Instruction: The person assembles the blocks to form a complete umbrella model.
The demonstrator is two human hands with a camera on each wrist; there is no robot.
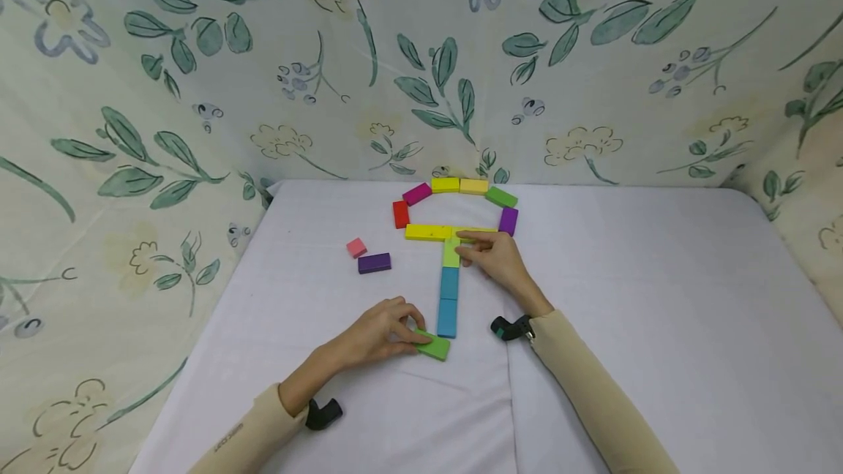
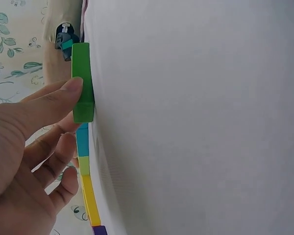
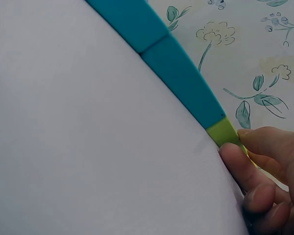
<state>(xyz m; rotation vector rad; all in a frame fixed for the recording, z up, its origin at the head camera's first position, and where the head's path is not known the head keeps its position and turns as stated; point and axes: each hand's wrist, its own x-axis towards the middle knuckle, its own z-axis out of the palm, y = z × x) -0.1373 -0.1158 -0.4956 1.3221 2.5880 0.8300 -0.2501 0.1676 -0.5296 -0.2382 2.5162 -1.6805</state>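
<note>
My left hand (image 1: pixel 380 331) pinches a green wooden block (image 1: pixel 436 348) between thumb and fingers, just below the column's lower end. In the left wrist view the thumb lies over that green block (image 2: pixel 82 58). My right hand (image 1: pixel 500 263) pinches a lime-green block (image 1: pixel 451 256) at the column's top, with thumb and a finger at its sides in the right wrist view. Two blue blocks (image 1: pixel 448 300) continue the column below it. Across the top lie a yellow block (image 1: pixel 426 232) and a yellow-green block (image 1: pixel 484 230), partly hidden by the right hand.
Above the crossbar, an arch holds a red block (image 1: pixel 401 214), magenta block (image 1: pixel 417 194), two yellow blocks (image 1: pixel 446 185), a green block (image 1: pixel 502 197) and a purple block (image 1: pixel 508 221). Left of the column lie a pink cube (image 1: pixel 356 247) and dark purple block (image 1: pixel 374 263) on white cloth (image 1: pixel 658 328).
</note>
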